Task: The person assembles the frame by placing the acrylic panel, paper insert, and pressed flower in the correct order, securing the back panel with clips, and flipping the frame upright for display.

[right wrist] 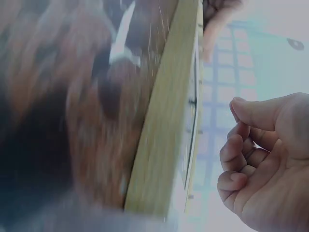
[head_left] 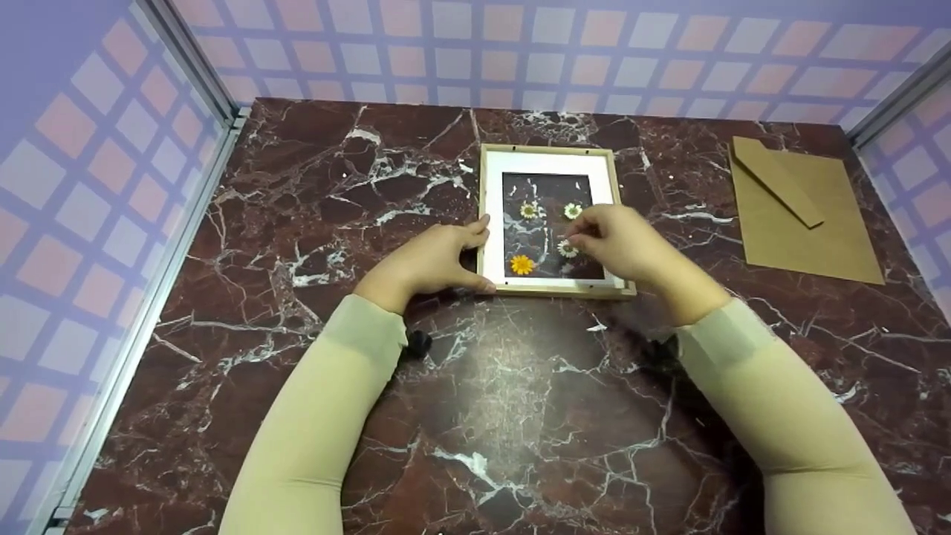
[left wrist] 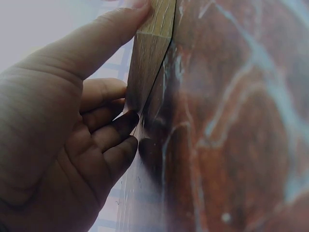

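A light wooden picture frame [head_left: 551, 291] with a white mat lies on the table. Its dark window holds an orange flower [head_left: 521, 264], a yellowish flower [head_left: 528, 211] and a white one [head_left: 573, 211]. My left hand [head_left: 438, 260] grips the frame's near left corner, thumb on the front edge and fingers along the left side; the left wrist view shows the thumb on the wood. Over the window's right part, my right hand [head_left: 620, 241] pinches a white daisy [head_left: 567, 248] at its edge. In the right wrist view, thumb and forefinger meet, with the daisy hidden.
A brown paper envelope [head_left: 802, 238] with its flap folded over lies at the right of the dark red marbled table [head_left: 475, 416]. Checked walls [head_left: 446, 52] stand behind and at both sides. Small white bits dot the tabletop.
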Demonstrator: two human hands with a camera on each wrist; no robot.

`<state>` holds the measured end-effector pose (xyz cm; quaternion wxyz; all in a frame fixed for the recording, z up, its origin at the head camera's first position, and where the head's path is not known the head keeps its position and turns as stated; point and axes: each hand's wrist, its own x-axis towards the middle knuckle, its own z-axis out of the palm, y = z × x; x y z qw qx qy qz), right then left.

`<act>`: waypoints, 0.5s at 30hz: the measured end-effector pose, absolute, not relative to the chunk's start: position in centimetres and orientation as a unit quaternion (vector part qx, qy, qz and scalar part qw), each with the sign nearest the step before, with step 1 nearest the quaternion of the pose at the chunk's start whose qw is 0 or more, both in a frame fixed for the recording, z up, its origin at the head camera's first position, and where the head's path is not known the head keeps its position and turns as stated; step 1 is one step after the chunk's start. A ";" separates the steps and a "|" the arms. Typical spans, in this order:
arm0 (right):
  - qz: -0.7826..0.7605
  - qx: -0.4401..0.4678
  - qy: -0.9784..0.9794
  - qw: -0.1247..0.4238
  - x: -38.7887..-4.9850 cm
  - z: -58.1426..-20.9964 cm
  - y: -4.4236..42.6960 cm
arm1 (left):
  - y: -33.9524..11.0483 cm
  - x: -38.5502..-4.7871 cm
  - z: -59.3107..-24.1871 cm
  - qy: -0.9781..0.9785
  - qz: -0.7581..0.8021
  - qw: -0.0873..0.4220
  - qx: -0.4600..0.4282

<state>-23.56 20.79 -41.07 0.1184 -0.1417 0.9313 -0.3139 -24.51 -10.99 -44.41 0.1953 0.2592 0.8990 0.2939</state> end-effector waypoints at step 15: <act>-0.351 -0.019 0.936 0.025 -22.5 -40.4 33.0 | -11.1 -24.6 -44.5 0.904 0.279 0.193 0.261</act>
